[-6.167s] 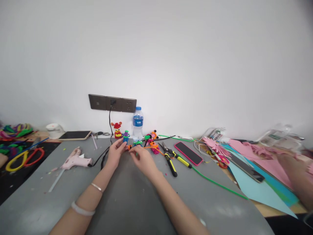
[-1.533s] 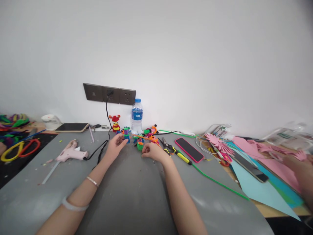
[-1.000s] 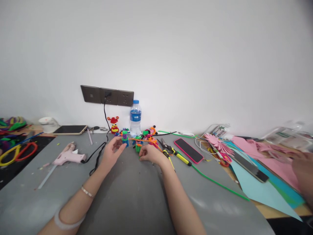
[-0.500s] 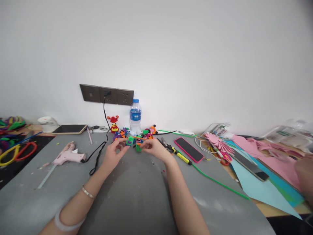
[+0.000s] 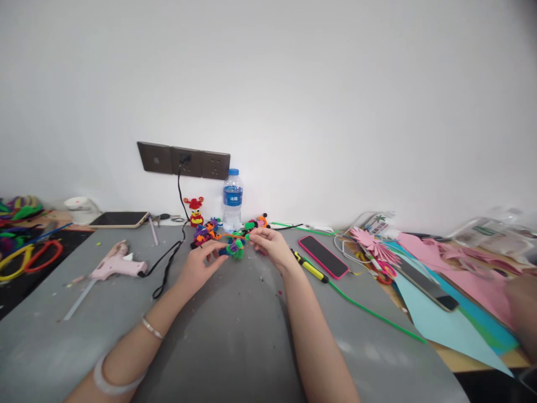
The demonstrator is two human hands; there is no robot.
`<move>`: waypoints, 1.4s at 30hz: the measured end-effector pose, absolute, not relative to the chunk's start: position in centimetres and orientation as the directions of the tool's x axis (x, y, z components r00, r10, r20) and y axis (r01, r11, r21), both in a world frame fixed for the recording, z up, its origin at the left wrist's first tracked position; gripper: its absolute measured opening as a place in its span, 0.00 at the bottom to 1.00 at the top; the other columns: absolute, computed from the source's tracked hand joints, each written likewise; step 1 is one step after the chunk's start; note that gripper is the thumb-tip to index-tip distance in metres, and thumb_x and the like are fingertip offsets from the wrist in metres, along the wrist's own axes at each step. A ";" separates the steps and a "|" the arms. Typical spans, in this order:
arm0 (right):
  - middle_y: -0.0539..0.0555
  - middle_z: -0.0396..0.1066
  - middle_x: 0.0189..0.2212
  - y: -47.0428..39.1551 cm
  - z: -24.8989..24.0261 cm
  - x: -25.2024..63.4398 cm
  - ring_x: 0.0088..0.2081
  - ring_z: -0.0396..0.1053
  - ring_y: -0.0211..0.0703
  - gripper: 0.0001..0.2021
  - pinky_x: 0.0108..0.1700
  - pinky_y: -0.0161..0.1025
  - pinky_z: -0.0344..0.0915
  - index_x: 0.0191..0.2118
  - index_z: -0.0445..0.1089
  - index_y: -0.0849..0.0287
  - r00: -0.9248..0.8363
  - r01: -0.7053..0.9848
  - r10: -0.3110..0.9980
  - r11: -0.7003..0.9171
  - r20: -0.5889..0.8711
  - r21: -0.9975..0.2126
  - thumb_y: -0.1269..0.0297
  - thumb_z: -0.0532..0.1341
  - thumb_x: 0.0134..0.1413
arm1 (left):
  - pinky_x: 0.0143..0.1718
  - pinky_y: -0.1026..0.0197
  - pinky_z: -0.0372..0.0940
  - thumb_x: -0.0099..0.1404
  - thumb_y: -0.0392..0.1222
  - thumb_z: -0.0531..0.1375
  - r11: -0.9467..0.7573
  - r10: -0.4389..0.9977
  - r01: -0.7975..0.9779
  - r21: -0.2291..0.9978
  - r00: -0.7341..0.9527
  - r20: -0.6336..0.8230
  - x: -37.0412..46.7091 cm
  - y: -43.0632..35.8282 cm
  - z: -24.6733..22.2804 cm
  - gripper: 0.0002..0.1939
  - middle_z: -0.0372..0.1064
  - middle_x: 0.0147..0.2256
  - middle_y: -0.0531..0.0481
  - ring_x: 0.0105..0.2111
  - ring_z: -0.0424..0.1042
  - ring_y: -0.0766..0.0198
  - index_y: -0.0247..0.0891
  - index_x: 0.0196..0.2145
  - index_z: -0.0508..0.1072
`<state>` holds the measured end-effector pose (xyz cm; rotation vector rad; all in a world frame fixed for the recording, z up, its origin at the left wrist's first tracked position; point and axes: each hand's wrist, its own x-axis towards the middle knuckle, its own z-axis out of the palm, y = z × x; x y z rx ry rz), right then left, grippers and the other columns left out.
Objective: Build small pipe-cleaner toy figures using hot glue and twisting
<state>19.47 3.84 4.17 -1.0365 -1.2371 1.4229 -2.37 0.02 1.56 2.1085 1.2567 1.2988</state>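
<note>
In the head view my left hand (image 5: 201, 270) is closed, thumb and fingers gripping a small green, purple and blue pipe-cleaner figure (image 5: 235, 248) just above the table. Close on its other side, my right hand (image 5: 272, 246) pinches its thumb and fingers together. An orange strand (image 5: 233, 235) reaches toward those fingertips; what they hold is too small to make out. Behind the left hand lie colourful pipe-cleaner figures (image 5: 205, 230). Another orange, pink and black fuzzy figure (image 5: 259, 221) sits behind the right hand.
A water bottle (image 5: 232, 201) and a red-yellow figure (image 5: 195, 212) stand by the wall. A pink glue gun (image 5: 119, 267) with a black cord lies left. Rightward are yellow-black pliers (image 5: 310, 266), a pink-cased phone (image 5: 323, 256), a green pipe cleaner (image 5: 373, 313) and coloured paper (image 5: 444, 330).
The green and purple figure has moved right with my left hand, toward my right hand. My right fingers have risen slightly and now pinch close beside it.
</note>
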 end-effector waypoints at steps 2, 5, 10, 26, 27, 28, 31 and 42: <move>0.47 0.69 0.22 3.8 4.2 19.4 0.23 0.64 0.33 0.18 0.25 0.30 0.57 0.30 0.71 0.61 -0.175 -0.121 0.984 -0.035 -0.013 -0.992 0.54 0.71 0.34 | 0.27 0.65 0.65 0.60 0.45 0.59 -0.519 0.845 0.492 0.699 0.174 0.506 -2.3 0.0 1.6 0.11 0.75 0.33 0.50 0.25 0.70 0.65 0.40 0.39 0.75; 0.47 0.67 0.21 3.6 4.5 19.0 0.21 0.60 0.32 0.19 0.23 0.30 0.53 0.31 0.70 0.60 -0.163 -0.103 0.987 -0.016 0.001 -0.995 0.52 0.69 0.36 | 0.27 0.65 0.65 0.60 0.45 0.60 -0.502 0.860 0.466 0.729 0.174 0.480 -2.2 0.1 1.4 0.11 0.76 0.33 0.50 0.26 0.71 0.65 0.40 0.39 0.76; 0.45 0.62 0.20 3.2 4.8 18.2 0.21 0.56 0.31 0.17 0.25 0.31 0.52 0.28 0.68 0.60 -0.191 -0.170 0.981 0.007 0.039 -0.985 0.53 0.69 0.38 | 0.25 0.65 0.66 0.59 0.46 0.60 -0.473 0.878 0.437 0.765 0.157 0.453 -2.1 0.3 1.0 0.11 0.76 0.34 0.49 0.26 0.71 0.65 0.39 0.38 0.76; 0.46 0.71 0.23 3.7 3.9 17.9 0.26 0.70 0.36 0.16 0.28 0.31 0.64 0.30 0.72 0.58 -0.184 -0.409 0.983 -0.076 0.000 -0.909 0.61 0.74 0.33 | 0.26 0.65 0.67 0.59 0.44 0.61 -0.450 0.889 0.424 0.786 0.131 0.438 -2.2 0.3 1.1 0.12 0.77 0.35 0.47 0.27 0.72 0.65 0.37 0.39 0.76; 0.46 0.71 0.24 3.7 3.9 17.9 0.27 0.70 0.36 0.16 0.29 0.31 0.65 0.32 0.73 0.58 -0.179 -0.410 0.984 -0.075 -0.001 -0.909 0.62 0.74 0.32 | 0.26 0.65 0.67 0.59 0.44 0.61 -0.448 0.890 0.420 0.789 0.124 0.439 -2.2 0.3 1.2 0.12 0.77 0.35 0.47 0.27 0.72 0.65 0.37 0.38 0.76; 0.47 0.72 0.24 3.7 3.8 18.0 0.27 0.70 0.35 0.17 0.30 0.32 0.65 0.33 0.74 0.58 -0.175 -0.411 0.985 -0.076 -0.003 -0.908 0.62 0.74 0.32 | 0.26 0.65 0.67 0.59 0.44 0.61 -0.444 0.892 0.418 0.793 0.119 0.436 -2.2 0.3 1.2 0.12 0.77 0.35 0.47 0.27 0.72 0.65 0.37 0.38 0.76; 0.48 0.74 0.25 3.9 3.7 18.1 0.29 0.71 0.35 0.17 0.33 0.32 0.67 0.33 0.76 0.59 -0.168 -0.416 0.986 -0.087 -0.018 -0.905 0.63 0.75 0.31 | 0.25 0.65 0.67 0.58 0.45 0.61 -0.426 0.901 0.413 0.805 0.113 0.419 -2.2 0.3 1.2 0.12 0.77 0.35 0.47 0.26 0.72 0.64 0.37 0.38 0.76; 0.49 0.74 0.25 4.1 3.4 18.3 0.29 0.73 0.38 0.16 0.34 0.34 0.68 0.30 0.75 0.59 -0.148 -0.403 0.989 -0.080 -0.021 -0.912 0.60 0.75 0.31 | 0.32 0.60 0.71 0.54 0.49 0.63 -0.261 0.961 0.204 0.944 -0.037 0.274 -2.2 0.8 0.4 0.16 0.76 0.33 0.46 0.32 0.75 0.59 0.35 0.37 0.74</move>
